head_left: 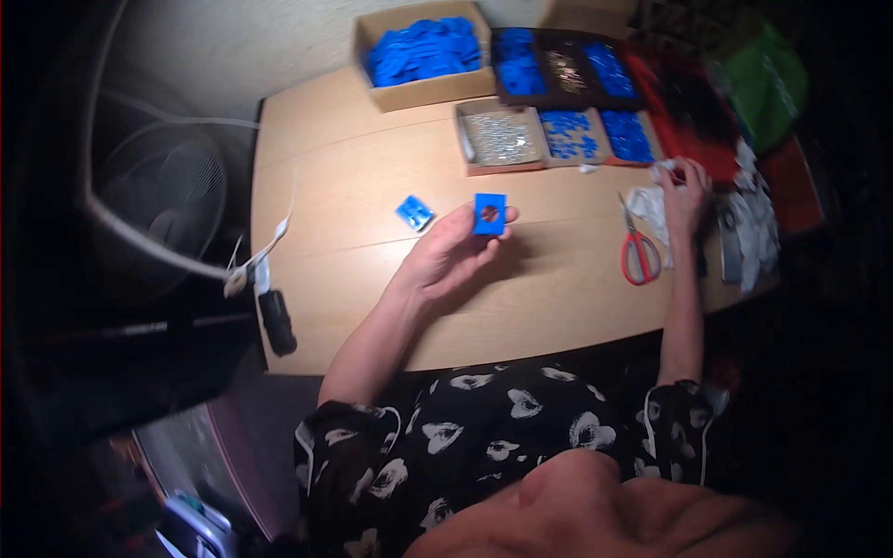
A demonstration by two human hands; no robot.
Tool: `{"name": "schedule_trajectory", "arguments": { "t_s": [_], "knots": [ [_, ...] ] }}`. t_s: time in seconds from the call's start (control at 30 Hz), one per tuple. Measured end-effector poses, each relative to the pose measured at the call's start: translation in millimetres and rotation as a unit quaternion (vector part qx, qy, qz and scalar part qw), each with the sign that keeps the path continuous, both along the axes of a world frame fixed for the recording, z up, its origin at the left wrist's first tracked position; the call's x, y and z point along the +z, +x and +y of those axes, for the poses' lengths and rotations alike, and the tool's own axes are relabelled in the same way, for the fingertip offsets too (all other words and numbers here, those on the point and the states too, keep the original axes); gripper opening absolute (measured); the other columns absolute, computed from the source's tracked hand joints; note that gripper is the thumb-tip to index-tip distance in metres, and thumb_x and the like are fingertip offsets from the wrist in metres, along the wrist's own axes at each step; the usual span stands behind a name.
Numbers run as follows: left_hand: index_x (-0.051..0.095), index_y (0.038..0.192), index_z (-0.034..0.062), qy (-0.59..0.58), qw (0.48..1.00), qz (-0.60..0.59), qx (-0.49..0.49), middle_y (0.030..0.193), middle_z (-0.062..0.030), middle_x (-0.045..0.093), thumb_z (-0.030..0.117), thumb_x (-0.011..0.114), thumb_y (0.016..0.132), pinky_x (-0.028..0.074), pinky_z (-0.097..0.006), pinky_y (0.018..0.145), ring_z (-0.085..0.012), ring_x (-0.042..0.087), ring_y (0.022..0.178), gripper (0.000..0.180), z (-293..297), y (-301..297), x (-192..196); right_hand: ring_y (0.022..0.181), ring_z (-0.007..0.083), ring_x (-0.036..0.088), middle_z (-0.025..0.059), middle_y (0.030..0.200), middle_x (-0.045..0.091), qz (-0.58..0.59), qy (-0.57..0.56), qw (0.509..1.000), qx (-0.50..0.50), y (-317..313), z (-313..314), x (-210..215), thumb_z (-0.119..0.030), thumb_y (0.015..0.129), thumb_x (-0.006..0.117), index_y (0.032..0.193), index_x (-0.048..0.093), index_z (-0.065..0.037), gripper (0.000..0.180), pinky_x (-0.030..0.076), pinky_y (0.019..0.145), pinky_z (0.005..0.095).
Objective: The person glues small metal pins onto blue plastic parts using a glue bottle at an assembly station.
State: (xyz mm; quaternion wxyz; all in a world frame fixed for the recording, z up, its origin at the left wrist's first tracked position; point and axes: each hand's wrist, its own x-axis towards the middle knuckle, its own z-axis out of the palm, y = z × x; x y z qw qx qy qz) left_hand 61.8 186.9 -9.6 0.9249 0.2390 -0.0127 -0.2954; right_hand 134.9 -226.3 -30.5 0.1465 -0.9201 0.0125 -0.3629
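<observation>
The left hand (445, 253) pinches a blue square piece (488, 214) upright at its fingertips above the bench (353, 186), while the right hand (686, 191) closes on crumpled white paper (651, 206).

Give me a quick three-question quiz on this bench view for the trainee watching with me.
1. True or false: the left hand holds a blue square piece with a round hole, lifted above the wooden table.
2. What lies on the table just left of the right hand? A) red-handled scissors B) a hammer C) a tape roll
3. Fill in: the second small blue piece lies on the table to the ____ of the held piece.

Key
1. True.
2. A, the red-handled scissors.
3. Left. The right hand meanwhile rests on white crumpled material near the table's right end; its grip there is unclear.
</observation>
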Motion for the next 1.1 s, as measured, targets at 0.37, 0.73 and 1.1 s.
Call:
{"name": "schedule_trajectory", "arguments": {
  "t_s": [0.37,0.73,1.1],
  "knots": [
    [0.047,0.127,-0.0015,-0.058,0.996,0.041,0.062,0.119,-0.0160,0.059,0.033,0.056,0.098,0.056,-0.028,0.084,-0.0192,0.062,0.101,0.046,38.8,-0.8,12.1,0.106,0.0274,0.059,0.0085,0.119,0.064,0.085,0.044,0.995,0.029,5.2,13.6,2.8,-0.015,0.081,0.074,0.099,0.067,-0.002,0.023,0.048,0.088,0.0370],
    [0.048,0.128,0.0004,-0.086,0.991,0.012,0.103,0.119,-0.0153,0.059,0.032,0.057,0.098,0.055,-0.030,0.085,-0.0195,0.062,0.100,0.044,79.4,6.9,14.7,0.092,0.0164,0.063,0.0115,0.105,0.056,0.139,0.451,0.775,0.421,-17.9,217.9,120.3,-0.018,0.103,0.045,0.141,0.040,0.002,0.043,0.058,0.078,0.0304],
    [0.052,0.122,0.0028,-0.110,0.975,0.062,0.185,0.116,-0.0157,0.061,0.031,0.053,0.100,0.056,-0.026,0.079,-0.0181,0.063,0.092,0.036,89.1,3.3,17.3,0.061,0.0048,0.049,0.0026,0.087,0.060,0.279,0.655,0.537,0.452,3.2,307.9,100.4,-0.016,0.095,0.062,0.112,0.058,0.000,0.023,0.041,0.051,0.0200]
  ]
}}
